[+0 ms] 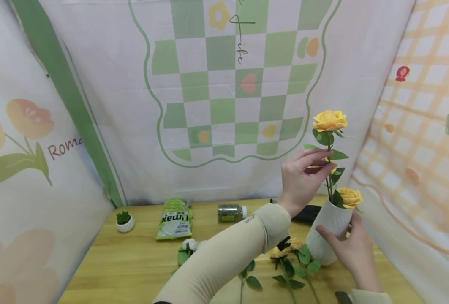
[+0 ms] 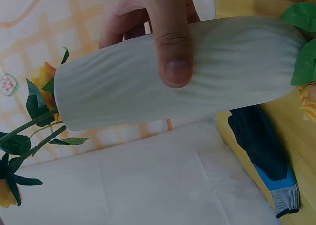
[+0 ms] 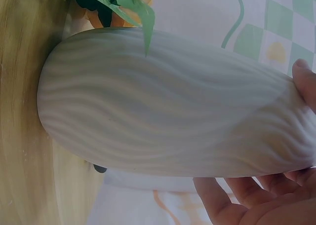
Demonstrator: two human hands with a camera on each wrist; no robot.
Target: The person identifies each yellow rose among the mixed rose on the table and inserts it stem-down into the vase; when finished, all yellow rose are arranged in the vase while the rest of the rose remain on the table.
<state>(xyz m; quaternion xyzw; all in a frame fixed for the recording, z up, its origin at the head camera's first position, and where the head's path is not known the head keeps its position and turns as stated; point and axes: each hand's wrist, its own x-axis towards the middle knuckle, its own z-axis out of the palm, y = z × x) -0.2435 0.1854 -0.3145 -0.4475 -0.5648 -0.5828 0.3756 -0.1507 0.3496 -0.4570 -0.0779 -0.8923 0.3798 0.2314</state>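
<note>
Both hands [image 1: 302,179] raised, fingers curled.

A light wooden surface [image 1: 133,266] carries the things, closed in by printed cloth on three sides. Along its far edge stand a small green plant in a round white pot [image 1: 125,221], a flat green packet with dark lettering [image 1: 174,220] and a small clear jar with a white cap lying on its side [image 1: 231,212]. A dark glove with a blue band [image 1: 307,214] lies further right. A ribbed white ceramic vase [image 1: 328,232] stands near the right edge, with loose yellow artificial roses with green leaves [image 1: 290,253] lying just beside its base.
</note>
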